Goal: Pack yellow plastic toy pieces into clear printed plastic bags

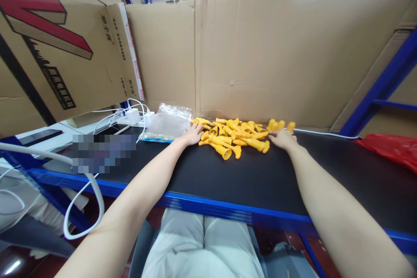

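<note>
A heap of several small yellow plastic parts (235, 135) lies at the far side of the black tabletop (247, 178), close to the cardboard wall. My left hand (193, 134) lies flat at the heap's left edge, fingers stretched out and touching the nearest pieces. My right hand (282, 138) rests at the heap's right edge, fingers extended toward the pieces, palm down. Neither hand holds anything. Both bare forearms reach across the table from the near edge.
A clear plastic bag (167, 124) lies left of the heap. White chargers and cables (137, 116) sit beyond it, with a dark phone (41, 137) further left. Cardboard walls (260, 56) close the back. A red bag (394, 147) lies at the right. Blue shelf posts (381, 87) flank the table.
</note>
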A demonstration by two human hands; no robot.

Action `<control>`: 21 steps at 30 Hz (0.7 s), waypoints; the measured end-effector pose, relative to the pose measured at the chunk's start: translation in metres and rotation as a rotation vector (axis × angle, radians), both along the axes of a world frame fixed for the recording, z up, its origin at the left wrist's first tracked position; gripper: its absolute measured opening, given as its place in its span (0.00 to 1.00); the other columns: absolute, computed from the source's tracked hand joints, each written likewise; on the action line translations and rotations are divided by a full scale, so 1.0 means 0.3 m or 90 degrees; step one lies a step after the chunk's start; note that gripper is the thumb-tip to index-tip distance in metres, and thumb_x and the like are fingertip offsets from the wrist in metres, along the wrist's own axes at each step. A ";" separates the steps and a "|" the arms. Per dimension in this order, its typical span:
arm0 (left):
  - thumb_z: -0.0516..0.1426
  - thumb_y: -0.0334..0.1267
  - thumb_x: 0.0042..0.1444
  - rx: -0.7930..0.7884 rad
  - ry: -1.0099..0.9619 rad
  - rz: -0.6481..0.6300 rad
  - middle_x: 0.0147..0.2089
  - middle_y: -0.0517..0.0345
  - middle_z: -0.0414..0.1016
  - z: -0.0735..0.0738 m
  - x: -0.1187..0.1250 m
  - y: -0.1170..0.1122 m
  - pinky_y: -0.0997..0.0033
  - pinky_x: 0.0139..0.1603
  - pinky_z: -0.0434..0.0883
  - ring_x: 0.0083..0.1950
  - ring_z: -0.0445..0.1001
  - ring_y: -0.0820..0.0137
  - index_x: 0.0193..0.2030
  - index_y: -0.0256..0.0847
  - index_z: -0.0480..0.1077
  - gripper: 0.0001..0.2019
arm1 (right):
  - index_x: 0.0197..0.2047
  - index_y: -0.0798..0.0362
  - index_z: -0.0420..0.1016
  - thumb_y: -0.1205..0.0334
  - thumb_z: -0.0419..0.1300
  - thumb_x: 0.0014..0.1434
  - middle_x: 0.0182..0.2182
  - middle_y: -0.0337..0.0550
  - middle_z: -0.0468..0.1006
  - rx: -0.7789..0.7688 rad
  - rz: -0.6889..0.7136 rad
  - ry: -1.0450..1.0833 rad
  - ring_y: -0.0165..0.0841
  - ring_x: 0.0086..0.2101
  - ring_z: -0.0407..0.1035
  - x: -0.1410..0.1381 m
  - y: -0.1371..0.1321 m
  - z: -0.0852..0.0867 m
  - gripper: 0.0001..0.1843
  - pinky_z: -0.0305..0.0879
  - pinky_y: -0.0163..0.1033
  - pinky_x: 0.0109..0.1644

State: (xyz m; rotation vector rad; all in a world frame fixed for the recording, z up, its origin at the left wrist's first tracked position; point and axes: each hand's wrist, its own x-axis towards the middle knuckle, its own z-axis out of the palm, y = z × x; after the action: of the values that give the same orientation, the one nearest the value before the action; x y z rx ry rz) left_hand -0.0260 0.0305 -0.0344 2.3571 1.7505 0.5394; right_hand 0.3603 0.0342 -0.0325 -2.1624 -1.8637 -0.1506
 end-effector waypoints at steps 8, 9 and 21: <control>0.49 0.35 0.56 0.030 -0.009 -0.006 0.68 0.39 0.39 -0.004 0.000 -0.002 0.59 0.61 0.53 0.67 0.46 0.56 0.61 0.37 0.51 0.26 | 0.47 0.50 0.74 0.55 0.51 0.53 0.49 0.52 0.70 0.008 0.006 0.005 0.51 0.50 0.62 0.004 0.003 -0.004 0.21 0.59 0.56 0.50; 0.49 0.34 0.56 0.030 -0.018 0.007 0.68 0.37 0.39 -0.004 0.002 -0.004 0.59 0.60 0.55 0.65 0.51 0.55 0.61 0.36 0.51 0.25 | 0.47 0.51 0.74 0.56 0.51 0.53 0.49 0.52 0.70 0.012 0.007 0.007 0.51 0.50 0.62 0.006 0.005 -0.005 0.21 0.60 0.56 0.50; 0.47 0.37 0.58 0.093 -0.031 0.046 0.55 0.43 0.64 -0.016 0.009 0.000 0.60 0.55 0.61 0.54 0.66 0.60 0.55 0.38 0.62 0.18 | 0.41 0.54 0.75 0.55 0.43 0.59 0.42 0.53 0.74 0.101 0.067 0.061 0.47 0.45 0.66 -0.028 -0.002 0.017 0.21 0.62 0.50 0.48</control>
State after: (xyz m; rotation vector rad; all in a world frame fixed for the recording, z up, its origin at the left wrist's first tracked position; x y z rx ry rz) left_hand -0.0235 0.0306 -0.0390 2.3596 1.8397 0.7536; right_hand 0.3519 0.0335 -0.0275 -1.9293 -1.8403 -0.1636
